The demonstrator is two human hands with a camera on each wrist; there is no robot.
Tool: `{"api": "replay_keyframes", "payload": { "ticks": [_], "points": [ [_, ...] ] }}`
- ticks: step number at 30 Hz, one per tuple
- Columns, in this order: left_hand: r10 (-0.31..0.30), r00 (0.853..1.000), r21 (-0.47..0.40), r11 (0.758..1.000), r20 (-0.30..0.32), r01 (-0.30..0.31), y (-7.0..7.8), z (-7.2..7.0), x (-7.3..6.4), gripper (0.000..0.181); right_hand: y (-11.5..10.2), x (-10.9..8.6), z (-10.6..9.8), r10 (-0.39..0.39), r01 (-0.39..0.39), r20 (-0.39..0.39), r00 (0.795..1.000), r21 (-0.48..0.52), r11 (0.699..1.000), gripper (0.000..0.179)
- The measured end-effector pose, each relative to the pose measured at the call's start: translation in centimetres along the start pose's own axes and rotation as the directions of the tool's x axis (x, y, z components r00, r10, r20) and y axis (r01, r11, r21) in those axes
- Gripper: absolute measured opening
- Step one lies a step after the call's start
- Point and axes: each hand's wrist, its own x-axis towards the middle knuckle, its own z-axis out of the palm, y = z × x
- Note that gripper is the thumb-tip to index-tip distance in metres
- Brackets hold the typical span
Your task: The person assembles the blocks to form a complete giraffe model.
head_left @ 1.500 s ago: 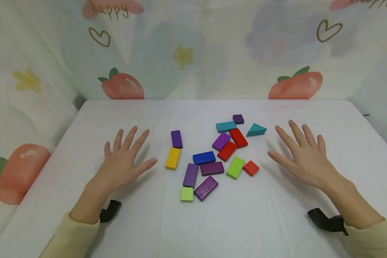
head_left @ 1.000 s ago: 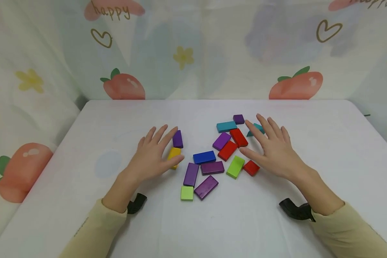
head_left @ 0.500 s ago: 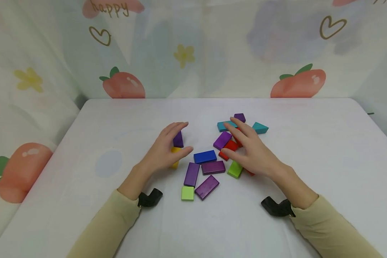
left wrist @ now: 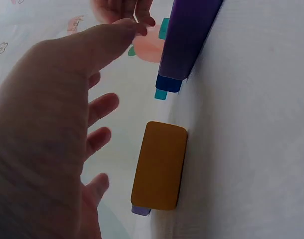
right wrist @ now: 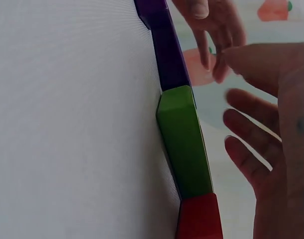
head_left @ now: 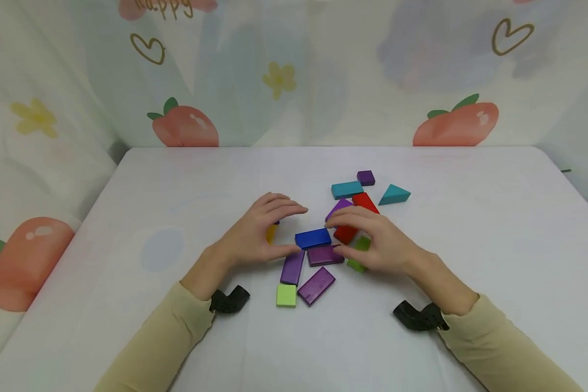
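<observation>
My left hand hovers over the left side of a scatter of coloured wooden blocks, fingers apart and nothing held. It mostly covers the yellow block, which shows whole in the left wrist view. Its thumb tip is above a purple block. My right hand hovers over the right side, fingers loosely bent, holding nothing. Beneath it, partly hidden, lie a green block and a red block. Between the hands are a blue block and a dark purple block.
Farther back lie a teal triangle, a teal block and a small purple block. Nearer me are a light green square block and a tilted purple block. A printed curtain hangs behind the white table.
Both hands have moved inward from the sides to above the blocks, and their fingers have turned toward each other. The blocks still in sight keep their arrangement.
</observation>
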Motion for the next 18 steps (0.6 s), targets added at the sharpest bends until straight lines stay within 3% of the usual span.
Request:
{"api": "replay_keyframes", "payload": {
  "ticks": [4, 10, 18],
  "points": [
    [-0.013, 0.998, -0.035, 0.999, 0.063, 0.016, 0.2, 0.2, 0.1, 0.051, 0.1, -0.3, 0.0, -0.028, 0.029, 0.068, 0.997, -0.007, 1.000, 0.032],
    [-0.067, 0.987, -0.028, 0.997, 0.145, 0.071, 0.6, 0.5, 0.6, 0.046, -0.1, -0.4, -0.1, 0.017, 0.002, 0.163, 0.987, -0.111, 0.994, 0.026],
    [-0.129, 0.972, 0.023, 0.992, 0.195, 0.127, 1.4, 0.8, 1.2, 0.043, -0.3, -0.3, 0.2, 0.018, 0.011, 0.183, 0.983, -0.158, 0.987, 0.025]
  ]
}}
